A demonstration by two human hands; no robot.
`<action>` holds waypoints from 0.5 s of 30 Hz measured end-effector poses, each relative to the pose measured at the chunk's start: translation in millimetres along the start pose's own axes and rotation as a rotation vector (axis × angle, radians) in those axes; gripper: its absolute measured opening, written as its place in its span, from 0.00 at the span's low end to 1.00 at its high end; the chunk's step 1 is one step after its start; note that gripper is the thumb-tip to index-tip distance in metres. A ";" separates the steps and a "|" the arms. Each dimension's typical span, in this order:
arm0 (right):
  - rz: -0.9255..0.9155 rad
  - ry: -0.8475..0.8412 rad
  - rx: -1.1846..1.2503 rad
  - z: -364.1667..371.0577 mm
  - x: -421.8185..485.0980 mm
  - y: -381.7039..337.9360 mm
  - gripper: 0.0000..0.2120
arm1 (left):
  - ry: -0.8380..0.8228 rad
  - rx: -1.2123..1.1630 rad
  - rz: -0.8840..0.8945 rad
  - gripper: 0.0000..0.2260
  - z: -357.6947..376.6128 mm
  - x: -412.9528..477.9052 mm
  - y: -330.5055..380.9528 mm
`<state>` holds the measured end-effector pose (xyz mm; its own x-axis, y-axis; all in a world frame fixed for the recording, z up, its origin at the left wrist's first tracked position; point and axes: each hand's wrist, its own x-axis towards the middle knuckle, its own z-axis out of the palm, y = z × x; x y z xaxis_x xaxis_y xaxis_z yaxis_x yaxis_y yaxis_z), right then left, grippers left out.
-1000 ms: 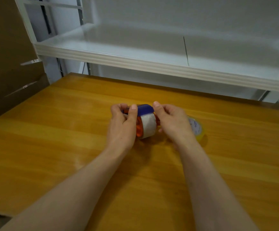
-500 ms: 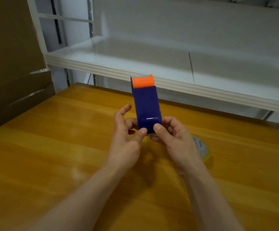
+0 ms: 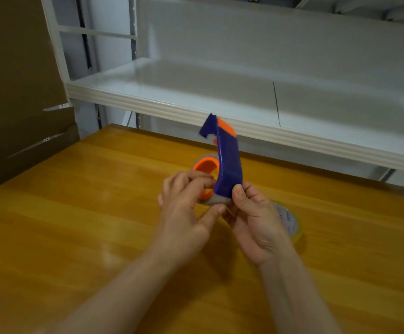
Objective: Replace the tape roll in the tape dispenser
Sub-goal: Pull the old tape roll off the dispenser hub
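The person holds a blue tape dispenser [image 3: 228, 165] upright above the wooden table [image 3: 75, 225], its orange-tipped end pointing up toward the white shelf [image 3: 196, 109]. The right hand [image 3: 254, 220] grips the dispenser's lower end, thumb pressed on the blue body and the other fingers hidden behind it. The left hand [image 3: 186, 206] is closed on the orange ring [image 3: 204, 166] and the pale, nearly spent core at the dispenser's left side; its knuckles cover the lower half of the ring, so how the core sits on the hub is hard to make out. Just behind and below the right hand, a clear tape roll [image 3: 290, 220] lies on the table, mostly hidden by the wrist, its blue print too blurred to read. Brown cardboard [image 3: 15, 92] stands at the far left, cut off by the edge.
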<state>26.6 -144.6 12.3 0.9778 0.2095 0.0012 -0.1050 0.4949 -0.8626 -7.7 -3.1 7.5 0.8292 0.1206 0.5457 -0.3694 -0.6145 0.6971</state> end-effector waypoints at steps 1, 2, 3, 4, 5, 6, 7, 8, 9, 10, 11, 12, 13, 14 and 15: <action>0.005 -0.004 -0.001 -0.6 0.6 0.9 0.19 | 0.015 0.028 0.017 0.17 0.8 -0.8 0.2; 0.002 -0.002 -0.008 -0.6 1.4 1.8 0.20 | 0.022 0.042 0.025 0.16 1.2 -1.4 0.9; -0.011 0.004 -0.022 -0.9 2.0 2.7 0.22 | 0.025 0.045 0.023 0.15 1.8 -1.9 0.7; -0.035 0.016 -0.054 -0.7 2.0 3.2 0.22 | 0.031 0.039 0.019 0.14 2.2 -2.3 0.8; -0.072 0.030 -0.113 0.0 1.4 3.3 0.21 | 0.043 0.034 0.011 0.13 2.3 -2.5 0.4; -0.118 0.044 -0.203 0.6 0.6 3.1 0.20 | 0.058 0.037 0.002 0.12 2.4 -2.3 -0.1; -0.170 0.059 -0.318 1.5 -0.7 2.5 0.18 | 0.071 0.048 -0.006 0.11 2.2 -1.9 -0.6; -0.230 0.070 -0.437 3.2 -2.5 1.8 0.18 | 0.079 0.060 -0.012 0.11 1.7 -1.7 -1.3; -0.291 0.064 -0.548 4.7 -4.3 1.1 0.18 | 0.083 0.064 -0.016 0.11 1.2 -1.4 -1.7; -0.346 0.034 -0.638 6.9 -6.1 0.5 0.20 | 0.084 0.052 -0.018 0.10 0.8 -1.0 -2.0; -0.382 -0.008 -0.715 9.1 -8.1 0.0 0.23 | 0.083 0.024 -0.022 0.10 0.4 -0.7 -3.1; -0.404 -0.042 -0.790 10.5 -9.4 0.6 0.26 | 0.078 -0.009 -0.029 0.11 0.3 -0.4 -4.7; -0.423 -0.056 -0.864 10.9 -10.0 2.2 0.29 | 0.074 -0.032 -0.035 0.11 0.2 -0.4 -6.1; -0.444 -0.049 -0.930 11.2 -10.0 3.8 0.30 | 0.069 -0.040 -0.037 0.12 0.3 -0.4 -7.1; -0.468 -0.026 -0.977 11.2 -9.8 4.9 0.30 | 0.065 -0.042 -0.031 0.12 0.2 -0.3 -7.2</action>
<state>14.4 -134.8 13.7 0.8781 0.1980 0.4356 0.4785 -0.3535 -0.8038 -5.3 1.2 2.2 0.8119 0.1905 0.5518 -0.3622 -0.5769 0.7321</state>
